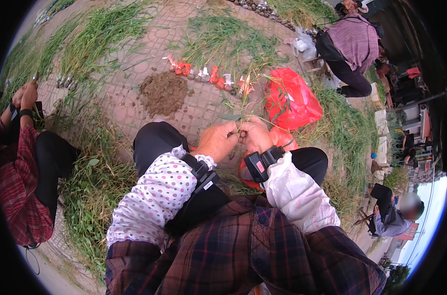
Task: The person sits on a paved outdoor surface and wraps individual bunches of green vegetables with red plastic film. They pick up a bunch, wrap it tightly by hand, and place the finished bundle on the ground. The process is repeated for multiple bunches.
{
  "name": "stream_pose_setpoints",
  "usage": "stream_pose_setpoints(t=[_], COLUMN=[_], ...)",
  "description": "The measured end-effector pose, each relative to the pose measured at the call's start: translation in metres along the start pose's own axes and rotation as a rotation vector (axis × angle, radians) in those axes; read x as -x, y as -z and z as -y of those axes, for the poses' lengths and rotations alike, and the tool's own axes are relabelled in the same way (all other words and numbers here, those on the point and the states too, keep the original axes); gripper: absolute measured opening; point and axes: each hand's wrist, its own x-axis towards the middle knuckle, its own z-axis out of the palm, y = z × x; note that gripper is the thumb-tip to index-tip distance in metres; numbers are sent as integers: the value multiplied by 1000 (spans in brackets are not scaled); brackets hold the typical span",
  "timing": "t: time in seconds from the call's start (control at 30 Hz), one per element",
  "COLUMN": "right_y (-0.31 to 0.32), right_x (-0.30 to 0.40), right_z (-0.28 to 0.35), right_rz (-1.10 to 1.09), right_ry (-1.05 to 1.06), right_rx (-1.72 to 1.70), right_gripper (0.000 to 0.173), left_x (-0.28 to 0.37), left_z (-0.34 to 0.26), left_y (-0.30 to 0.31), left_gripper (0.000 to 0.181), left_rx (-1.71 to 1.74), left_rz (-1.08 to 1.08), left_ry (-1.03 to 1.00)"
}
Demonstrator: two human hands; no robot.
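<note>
My left hand [216, 139] and my right hand [257, 133] meet over the gap between my knees, thumbs and fingers pinched close together. Thin green plant stems [244, 105] rise from between the fingertips of both hands, with narrow leaves spreading outward. The lower ends of the stems are hidden by my fingers. Just beyond them runs a row of small plastic-wrapped bundles, among them a red one [220, 83] and a whitish one [204, 76]. A heap of moist brown soil [163, 94] lies on the paving ahead of my left knee.
A red plastic bag [292, 99] sits right of my hands. Cut grass [101, 40] covers much of the patterned paving [142, 62]. One person in a red checked shirt [22, 184] sits at left; another in a purple top [352, 40] is at upper right. White boxes [381, 123] line the right.
</note>
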Motion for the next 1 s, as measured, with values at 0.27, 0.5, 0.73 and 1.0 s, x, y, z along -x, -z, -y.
stream_pose_setpoints(t=[0.27, 0.5, 0.73, 1.0], right_y=[6, 4, 18, 22], right_x=[15, 21, -2, -12], right_z=[12, 15, 11, 59], right_rz=[220, 367, 164, -142], right_ry=[-7, -82, -65, 233], right_rx=[-55, -226, -11, 705], right_gripper=[20, 19, 25, 34], left_x=[-5, -15, -14, -14], left_z=[17, 21, 12, 25], left_y=[-6, 3, 6, 3], left_gripper=[14, 17, 19, 22], left_rx=[205, 822, 771, 655], left_rz=[150, 460, 538, 648], left_ry=[100, 374, 355, 238])
